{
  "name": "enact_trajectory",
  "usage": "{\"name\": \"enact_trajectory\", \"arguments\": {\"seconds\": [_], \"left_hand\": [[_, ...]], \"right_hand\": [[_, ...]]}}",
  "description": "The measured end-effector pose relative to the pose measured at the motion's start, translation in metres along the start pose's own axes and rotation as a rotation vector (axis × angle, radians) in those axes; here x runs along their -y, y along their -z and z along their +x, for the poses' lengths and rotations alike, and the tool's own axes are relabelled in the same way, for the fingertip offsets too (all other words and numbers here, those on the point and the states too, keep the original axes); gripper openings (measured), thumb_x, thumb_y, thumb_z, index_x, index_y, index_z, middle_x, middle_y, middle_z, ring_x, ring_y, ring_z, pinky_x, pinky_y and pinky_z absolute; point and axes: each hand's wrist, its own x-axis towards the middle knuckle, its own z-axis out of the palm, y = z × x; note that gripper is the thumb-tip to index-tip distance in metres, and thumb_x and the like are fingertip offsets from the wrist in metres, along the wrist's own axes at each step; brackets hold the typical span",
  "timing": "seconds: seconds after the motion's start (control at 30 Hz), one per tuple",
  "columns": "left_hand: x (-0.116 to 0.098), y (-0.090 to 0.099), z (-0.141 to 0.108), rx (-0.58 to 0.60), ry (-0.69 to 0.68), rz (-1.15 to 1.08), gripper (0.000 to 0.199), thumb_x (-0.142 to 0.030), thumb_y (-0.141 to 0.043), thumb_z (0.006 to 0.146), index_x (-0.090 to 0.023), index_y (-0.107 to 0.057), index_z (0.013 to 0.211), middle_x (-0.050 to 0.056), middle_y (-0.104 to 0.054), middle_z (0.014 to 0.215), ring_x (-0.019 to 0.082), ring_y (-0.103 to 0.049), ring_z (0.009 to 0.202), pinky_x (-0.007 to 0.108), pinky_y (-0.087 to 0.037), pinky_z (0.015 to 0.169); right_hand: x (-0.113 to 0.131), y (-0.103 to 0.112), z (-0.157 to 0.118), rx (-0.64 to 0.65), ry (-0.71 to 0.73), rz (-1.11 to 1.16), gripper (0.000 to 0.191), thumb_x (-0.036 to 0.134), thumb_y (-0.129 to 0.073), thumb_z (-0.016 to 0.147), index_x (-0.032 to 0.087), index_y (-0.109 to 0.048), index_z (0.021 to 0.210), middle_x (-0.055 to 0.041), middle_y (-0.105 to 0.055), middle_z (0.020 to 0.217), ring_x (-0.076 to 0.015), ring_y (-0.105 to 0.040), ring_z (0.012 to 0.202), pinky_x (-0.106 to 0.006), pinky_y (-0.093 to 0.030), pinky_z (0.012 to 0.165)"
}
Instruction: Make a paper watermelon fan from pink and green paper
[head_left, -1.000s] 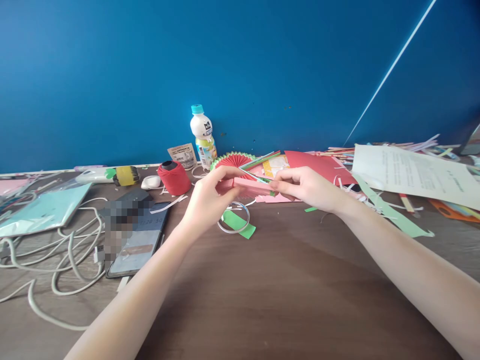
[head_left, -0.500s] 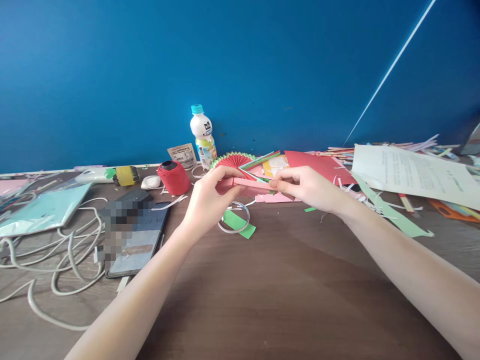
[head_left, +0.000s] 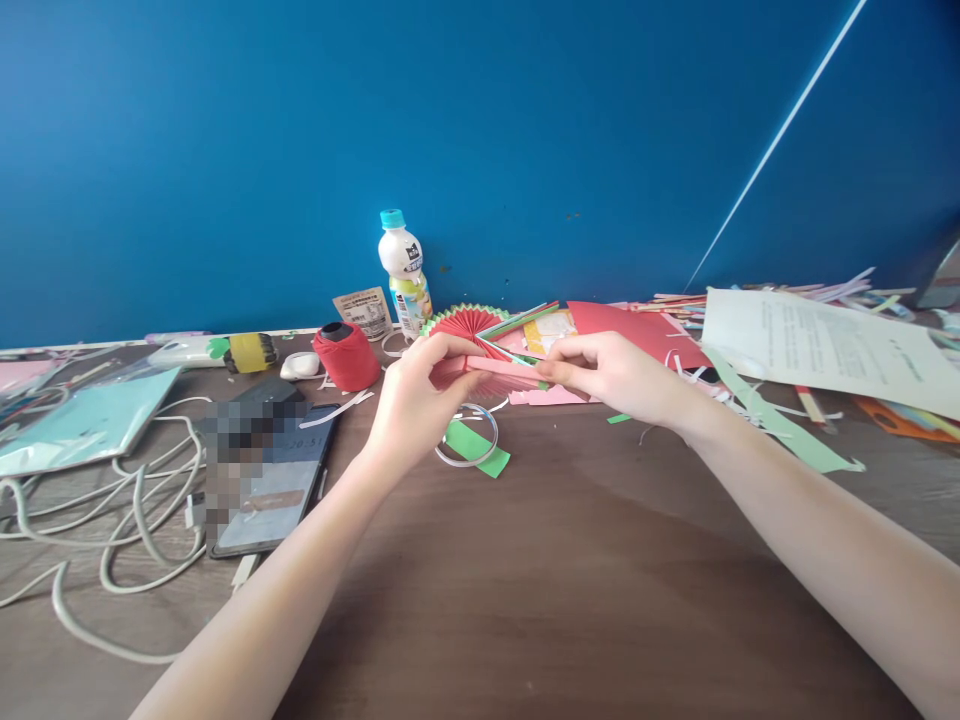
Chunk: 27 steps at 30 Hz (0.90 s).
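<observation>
A narrow pink folded paper strip (head_left: 504, 370) stretches level between my hands above the table. My left hand (head_left: 420, 395) pinches its left end between thumb and fingers. At the strip's right end, my right hand (head_left: 600, 372) grips it with thumb and fingertips. Just behind the strip stands a pleated paper fan (head_left: 463, 325), red with a green zigzag rim, its lower part hidden by my hands and the strip. Below lie a pale ring (head_left: 491, 450) and a green paper piece (head_left: 480, 447).
To the left are a phone (head_left: 274, 490), tangled white cables (head_left: 142, 500), a red thread spool (head_left: 346, 357) and a teal packet (head_left: 90, 420). A bottle (head_left: 405, 275) stands against the blue wall (head_left: 480, 130). Red paper (head_left: 630, 335), a printed sheet (head_left: 832, 345) and paper scraps lie to the right.
Both hands stay almost still with the pink paper strip held between them. The whole view has shifted very slightly.
</observation>
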Motion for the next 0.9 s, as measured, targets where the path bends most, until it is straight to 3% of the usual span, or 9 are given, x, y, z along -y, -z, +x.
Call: {"name": "enact_trajectory", "arguments": {"seconds": [0.43,0.9], "left_hand": [[0.005,-0.0019,-0.0003,-0.03,-0.172,0.178,0.009,-0.014,-0.061,0.074,-0.02,-0.061,0.08,-0.001,-0.065,0.079,0.016,-0.058,0.078,0.03,-0.044,0.073],[0.002,-0.0021,-0.0011,-0.061,-0.087,0.079,0.006,-0.016,-0.062,0.073,-0.02,-0.062,0.078,-0.001,-0.066,0.08,0.015,-0.058,0.075,0.03,-0.043,0.073]], "right_hand": [[0.0075,0.0048,-0.0062,-0.041,-0.025,-0.046,0.037,0.055,-0.048,0.083,0.021,-0.058,0.072,0.0034,-0.044,0.057,-0.0088,-0.033,0.049,-0.026,-0.021,0.045],[0.0063,0.0012,-0.0054,-0.044,-0.005,-0.041,0.041,0.056,-0.049,0.082,0.019,-0.046,0.065,0.0034,-0.047,0.061,-0.008,-0.036,0.05,-0.026,-0.024,0.049]]}}
